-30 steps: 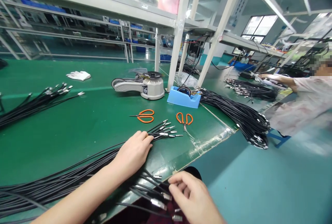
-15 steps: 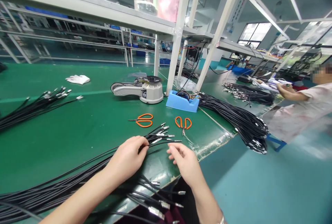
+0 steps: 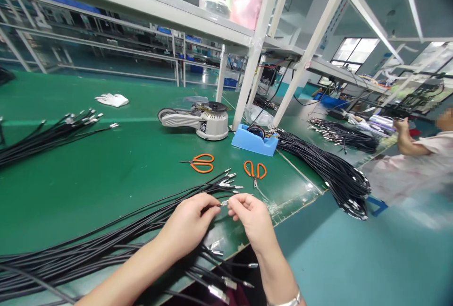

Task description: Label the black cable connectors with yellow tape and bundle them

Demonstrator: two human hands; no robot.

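My left hand [image 3: 189, 223] and my right hand [image 3: 252, 218] meet over the near edge of the green table [image 3: 106, 174]. Both pinch the metal-tipped end of one black cable [image 3: 222, 203] between their fingertips. That cable belongs to a long bundle of black cables [image 3: 88, 244] that runs from the lower left across the table. More metal tips [image 3: 230, 181] fan out just beyond my hands. Other cable ends [image 3: 219, 277] hang over the table edge below my wrists.
Two orange scissors [image 3: 200, 162] [image 3: 255, 171] lie beyond my hands. Behind them stand a grey tape dispenser machine [image 3: 201, 121] and a blue tape holder [image 3: 254, 138]. A second cable bundle [image 3: 53, 133] lies far left, a large one [image 3: 329, 169] drapes at right. A seated person [image 3: 417, 155] works at right.
My right hand rose from the hanging cable ends at the table edge to the left hand. Both now pinch one cable tip. The left hand shifted slightly toward me.
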